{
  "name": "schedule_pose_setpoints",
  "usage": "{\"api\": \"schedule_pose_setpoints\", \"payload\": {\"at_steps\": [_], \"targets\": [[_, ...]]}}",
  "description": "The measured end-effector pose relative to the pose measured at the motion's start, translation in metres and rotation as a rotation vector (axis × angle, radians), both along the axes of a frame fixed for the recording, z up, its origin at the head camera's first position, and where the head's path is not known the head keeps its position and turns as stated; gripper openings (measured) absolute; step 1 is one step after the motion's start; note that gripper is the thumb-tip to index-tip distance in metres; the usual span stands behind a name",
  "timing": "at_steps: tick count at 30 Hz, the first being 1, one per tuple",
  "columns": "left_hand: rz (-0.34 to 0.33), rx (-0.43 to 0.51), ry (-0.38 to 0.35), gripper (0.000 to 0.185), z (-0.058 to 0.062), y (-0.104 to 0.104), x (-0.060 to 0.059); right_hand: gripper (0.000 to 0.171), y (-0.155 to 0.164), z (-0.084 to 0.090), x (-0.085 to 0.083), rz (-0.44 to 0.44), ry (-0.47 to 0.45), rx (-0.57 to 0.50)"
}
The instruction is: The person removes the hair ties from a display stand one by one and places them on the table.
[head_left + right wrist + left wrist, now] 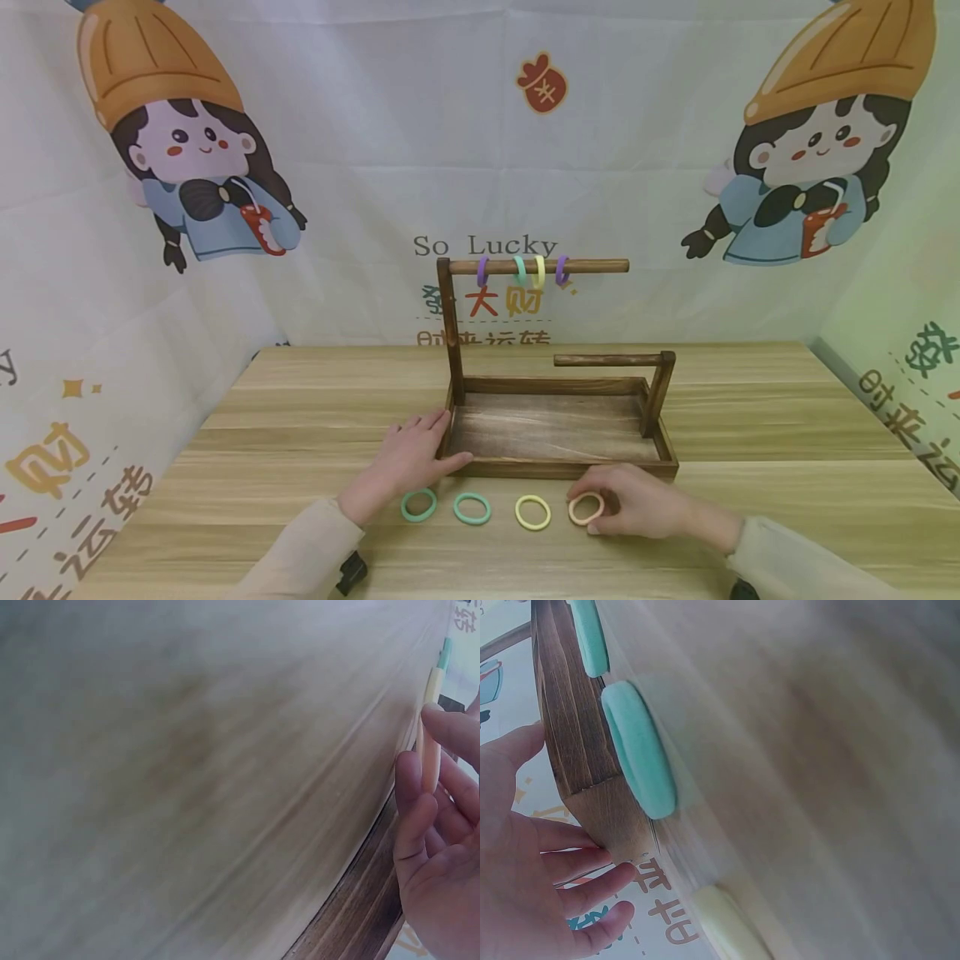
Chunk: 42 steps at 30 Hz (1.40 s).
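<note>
My right hand (637,500) pinches a pale orange ring (573,510) low over the table, thumb at its near side and a finger at its far side. In the right wrist view the orange ring (431,769) stands edge-on between the fingertips. My left hand (408,454) rests with spread fingers at the left front corner of a dark wooden tray stand (555,469), its thumb at the front wall. Between the hands lie two teal rings (418,522) and a yellow ring (533,528). A pale yellow piece (731,926) shows low in the left wrist view.
The stand's tall left post carries a high bar (596,266) with two purple rings (482,272), a teal ring (520,269) and a yellow ring (540,272). Its shorter right post holds a lower bar (603,361). A printed cloth (352,167) hangs behind the table (750,433).
</note>
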<state>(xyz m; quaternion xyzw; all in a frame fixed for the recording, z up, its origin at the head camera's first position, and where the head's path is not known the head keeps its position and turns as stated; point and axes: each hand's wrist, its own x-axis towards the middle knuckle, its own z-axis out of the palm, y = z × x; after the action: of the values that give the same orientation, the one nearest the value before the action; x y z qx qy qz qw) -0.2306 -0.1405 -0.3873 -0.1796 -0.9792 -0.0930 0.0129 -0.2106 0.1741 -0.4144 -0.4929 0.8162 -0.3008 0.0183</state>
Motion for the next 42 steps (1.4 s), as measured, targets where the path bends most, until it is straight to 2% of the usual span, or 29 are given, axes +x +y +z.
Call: {"api": "schedule_pose_setpoints", "payload": {"at_steps": [7,14,22,31,42], "targets": [[0.005,0.002,-0.003,0.077,-0.001,0.000,0.000,0.031,-0.002,0.002,-0.001,-0.008,-0.036,0.031],[0.009,0.002,-0.009,0.077,-0.001,0.000,-0.001,0.031,-0.003,0.003,0.001,0.005,-0.062,0.016],[0.009,0.001,-0.011,0.077,0.000,0.000,0.000,0.033,0.002,0.006,0.002,-0.015,-0.028,-0.033],[0.006,0.006,-0.006,0.077,0.000,0.000,0.000,0.036,0.008,0.020,0.001,-0.083,-0.046,-0.061],[0.001,-0.001,-0.003,0.076,0.001,0.001,0.002,0.032,0.017,0.046,-0.008,-0.129,0.007,-0.125]]}}
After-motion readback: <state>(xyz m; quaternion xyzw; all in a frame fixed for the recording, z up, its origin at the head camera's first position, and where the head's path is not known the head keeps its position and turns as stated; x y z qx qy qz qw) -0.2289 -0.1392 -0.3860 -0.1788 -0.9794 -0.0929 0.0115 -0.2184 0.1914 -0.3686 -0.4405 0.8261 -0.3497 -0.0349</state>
